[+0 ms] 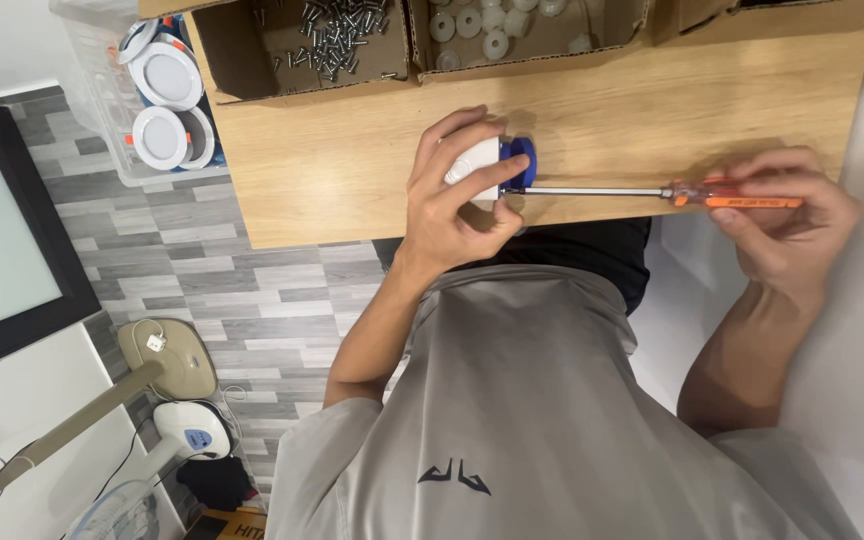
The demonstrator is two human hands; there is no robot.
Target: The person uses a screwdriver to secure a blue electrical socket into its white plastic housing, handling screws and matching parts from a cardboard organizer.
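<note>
My left hand (452, 200) grips a small white part with a blue cap (519, 160), holding it on its side against the wooden table (332, 150). My right hand (782, 225) holds a long screwdriver (642, 191) by its orange handle. The metal shaft runs level to the left and its tip meets the blue end of the part. Both hands work near the table's front edge, just above my grey shirt.
An open cardboard box of metal screws (337, 40) and another box of white round parts (492, 25) stand at the table's far side. A clear bin with round white lamp fittings (162, 100) sits left of the table. A fan base (167, 360) stands on the grey tiled floor.
</note>
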